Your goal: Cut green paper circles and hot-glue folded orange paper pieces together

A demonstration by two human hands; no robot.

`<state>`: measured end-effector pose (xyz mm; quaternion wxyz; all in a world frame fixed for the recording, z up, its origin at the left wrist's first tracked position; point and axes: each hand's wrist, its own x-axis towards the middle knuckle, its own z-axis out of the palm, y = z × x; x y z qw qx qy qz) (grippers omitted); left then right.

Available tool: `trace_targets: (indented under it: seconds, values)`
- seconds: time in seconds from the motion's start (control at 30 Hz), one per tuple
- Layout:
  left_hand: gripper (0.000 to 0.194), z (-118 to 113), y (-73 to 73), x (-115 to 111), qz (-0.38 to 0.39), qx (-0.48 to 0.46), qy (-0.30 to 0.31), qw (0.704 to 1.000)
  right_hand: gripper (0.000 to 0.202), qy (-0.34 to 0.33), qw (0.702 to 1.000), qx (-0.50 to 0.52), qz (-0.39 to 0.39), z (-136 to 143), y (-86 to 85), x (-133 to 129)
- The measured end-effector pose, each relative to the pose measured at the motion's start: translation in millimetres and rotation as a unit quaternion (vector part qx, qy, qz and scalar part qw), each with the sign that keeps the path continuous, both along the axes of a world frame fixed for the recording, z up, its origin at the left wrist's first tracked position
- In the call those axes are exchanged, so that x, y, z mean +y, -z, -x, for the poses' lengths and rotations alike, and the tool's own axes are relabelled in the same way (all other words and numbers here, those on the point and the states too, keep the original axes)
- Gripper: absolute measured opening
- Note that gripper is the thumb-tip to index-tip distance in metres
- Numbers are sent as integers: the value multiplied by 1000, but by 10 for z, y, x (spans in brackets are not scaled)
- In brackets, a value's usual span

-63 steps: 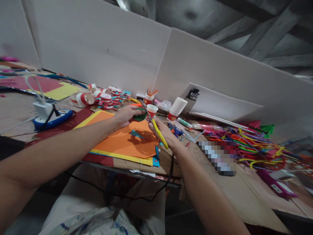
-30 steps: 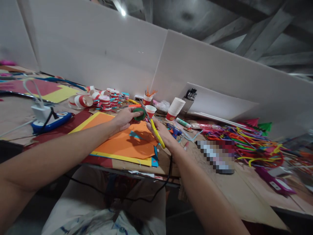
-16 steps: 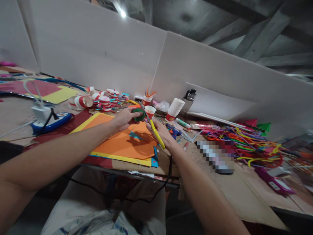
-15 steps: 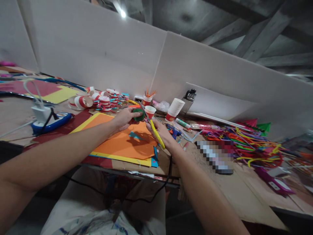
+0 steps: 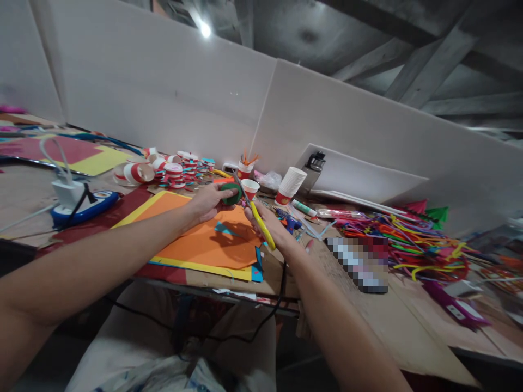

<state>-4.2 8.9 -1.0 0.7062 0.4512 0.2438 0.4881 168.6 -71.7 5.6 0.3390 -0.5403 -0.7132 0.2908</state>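
My left hand (image 5: 209,201) pinches a small dark green round piece (image 5: 231,194), its material too small to tell. Closed round the yellow handle of a pair of scissors (image 5: 261,224) is my right hand (image 5: 267,220). The metal blades point up and away, close beside the green piece; whether they touch it I cannot tell. Beneath both hands lie orange sheets (image 5: 196,242) on a yellow sheet (image 5: 157,259), with a blue scrap (image 5: 225,228) on top. A white paper cup (image 5: 250,188) stands just behind the scissors.
Behind stand a stack of paper cups (image 5: 291,184), a bottle (image 5: 312,171) and a cup of orange strips (image 5: 245,167). Cut red-and-white cups (image 5: 174,175) cluster at the back left, near a power strip (image 5: 85,206). Colourful pipe cleaners (image 5: 425,247) and a blurred-out object (image 5: 359,264) lie right.
The view has shifted slightly. Both hands keep nearly the same pose, with the green piece turned a little against the scissor blades.
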Motion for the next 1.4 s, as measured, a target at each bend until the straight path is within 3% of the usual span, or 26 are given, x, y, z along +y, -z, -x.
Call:
trace_targets:
  seconds: [0.57, 1.1, 1.4]
  values:
    - [14, 18, -37, -30, -14, 26, 9, 1000, 34, -10, 994, -63, -89, -24, 21, 43]
    - [26, 110, -21, 67, -41, 33, 69, 996, 38, -9, 995, -59, -79, -41, 4, 19]
    - [21, 78, -14, 48, -36, 27, 31, 998, 37, -4, 1000, -22, -17, -5, -10, -2]
